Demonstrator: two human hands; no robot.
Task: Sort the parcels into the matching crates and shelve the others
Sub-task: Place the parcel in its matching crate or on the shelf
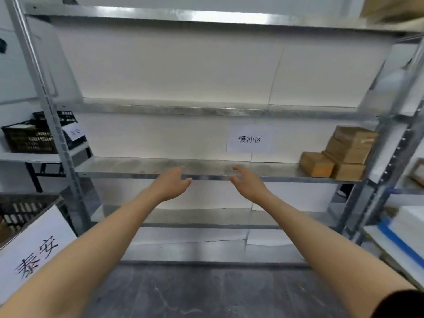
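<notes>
1. at far left, near crate point(23, 210) with a paper label point(39, 244) turned outward, likely for matching parcels by destination; further back, far crate point(29, 138) on a white surface point(13, 156), tagged the same way, its writing too blurred to read.
2. left grip point(171, 183) empty, fingers straight and relaxed, stretched toward the front edge of the middle shelf point(137, 167); touching it or not, cannot tell.
3. right grip point(247, 181) likewise empty and spread, near the left one, palms turned toward each other as if sized for a box.
4. behind, on the back wall, sign point(249, 139) reading 缓冲区, marking this shelf as a buffer zone, presumably the spot for unmatched items.
5. at the shelf's right end, cardboard parcels point(344, 154) stacked close to the upright, probably to leave board free beside them.
</notes>
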